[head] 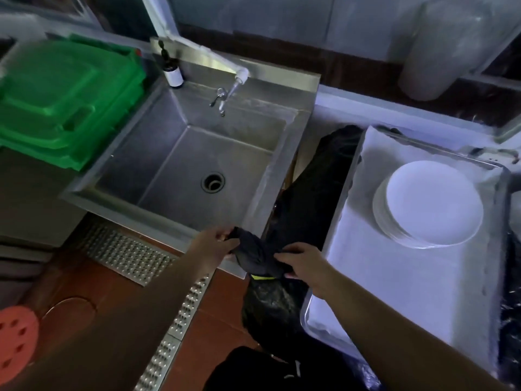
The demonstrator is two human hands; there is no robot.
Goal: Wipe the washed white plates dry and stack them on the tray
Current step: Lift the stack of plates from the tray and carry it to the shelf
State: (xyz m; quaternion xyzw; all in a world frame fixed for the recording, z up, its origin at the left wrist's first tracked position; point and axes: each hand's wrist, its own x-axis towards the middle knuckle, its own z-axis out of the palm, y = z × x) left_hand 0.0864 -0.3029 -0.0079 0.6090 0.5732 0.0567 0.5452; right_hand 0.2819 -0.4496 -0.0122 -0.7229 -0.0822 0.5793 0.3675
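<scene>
A stack of white plates (428, 204) sits on a metal tray (335, 221) lined with white cloth, at the right. Both of my hands hold a dark cloth (256, 255) over the front right corner of the steel sink (186, 162). My left hand (214, 241) pinches the cloth's left end. My right hand (301, 263) grips its right side, close to the tray's left rim. No plate lies in the sink basin.
A tap (222, 97) and a small bottle (172, 71) stand at the sink's back. Green bins (64, 100) sit to the left. A black bag (310, 198) fills the gap between sink and tray. A floor drain grate (127, 255) lies below.
</scene>
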